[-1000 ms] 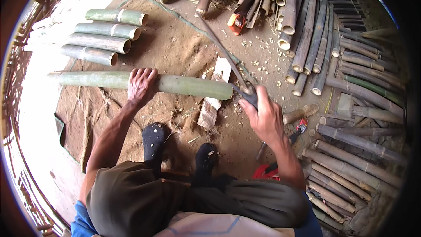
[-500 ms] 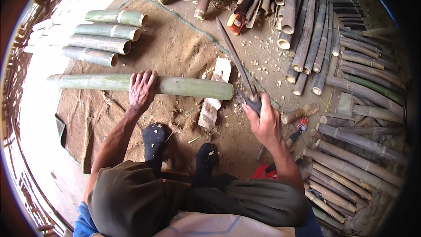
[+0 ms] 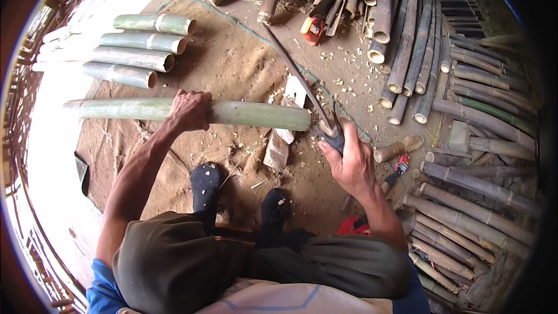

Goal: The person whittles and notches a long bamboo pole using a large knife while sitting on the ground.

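At six o'clock, nearest my lens, I look down past dark trousers (image 3: 174,267) to two dark-covered feet (image 3: 206,186) dotted with pale chips. Between three and four o'clock the right hand (image 3: 351,163) is wrapped firmly around the handle of a long blade (image 3: 299,78), which points to eleven o'clock, its handle just beside the right end of a green bamboo tube (image 3: 258,114). Between nine and ten, the left hand (image 3: 190,110) is clamped over that tube from above. To work this well, I'd press the left palm down so the round stem can't roll, leave those fingers far back from the blade's end, and swing the edge clear of the feet. The tube lies from nine o'clock to just past centre, crossing a pale wood block (image 3: 276,151); it looks smooth and dusty green, and its left end washes out in glare. Farther off, at ten o'clock, four shorter green tubes (image 3: 132,56) lie side by side; brown bamboo poles (image 3: 403,61) are piled toward two, with an orange-and-black object (image 3: 314,30) between twelve and one.
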`<state>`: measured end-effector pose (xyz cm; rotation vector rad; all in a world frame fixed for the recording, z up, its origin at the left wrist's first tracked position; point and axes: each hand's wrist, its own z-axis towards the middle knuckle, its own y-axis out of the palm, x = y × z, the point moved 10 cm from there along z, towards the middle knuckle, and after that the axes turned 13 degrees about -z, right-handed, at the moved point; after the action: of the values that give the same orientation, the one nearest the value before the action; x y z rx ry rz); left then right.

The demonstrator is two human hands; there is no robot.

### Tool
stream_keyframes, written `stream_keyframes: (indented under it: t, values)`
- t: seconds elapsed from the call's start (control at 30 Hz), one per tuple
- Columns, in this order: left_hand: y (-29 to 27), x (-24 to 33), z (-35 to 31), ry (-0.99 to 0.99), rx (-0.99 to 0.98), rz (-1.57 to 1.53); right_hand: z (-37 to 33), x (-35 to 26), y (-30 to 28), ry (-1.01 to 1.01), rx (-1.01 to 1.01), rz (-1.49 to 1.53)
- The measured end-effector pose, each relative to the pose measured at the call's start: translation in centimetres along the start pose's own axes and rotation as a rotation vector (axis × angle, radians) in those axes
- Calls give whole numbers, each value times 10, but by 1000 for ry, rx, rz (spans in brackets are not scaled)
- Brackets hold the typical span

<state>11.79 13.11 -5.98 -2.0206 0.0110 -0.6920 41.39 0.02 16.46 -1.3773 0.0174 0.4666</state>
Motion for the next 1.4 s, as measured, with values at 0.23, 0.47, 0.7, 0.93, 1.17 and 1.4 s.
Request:
stream_keyframes:
  t: [0.23,0.47,0.7,0.93,1.17,1.4]
  values:
    - [5,19,-39,241,550,16,-70,130,110,340,-550,-358]
    - [2,15,-50,246,632,27,-15,15,17,102,-40,-15]
    - [10,24,-34,196,440,35,-98,173,107,645,-499,-255]
    - [-69,-112,-101,-17,248,137,-180,164,115,933,-225,169]
    - [-89,-227,-118,-180,292,216,-211,137,150,1156,82,653]
    - [-54,-89,-51,-76,-59,-1,-194,141,64,1102,309,355]
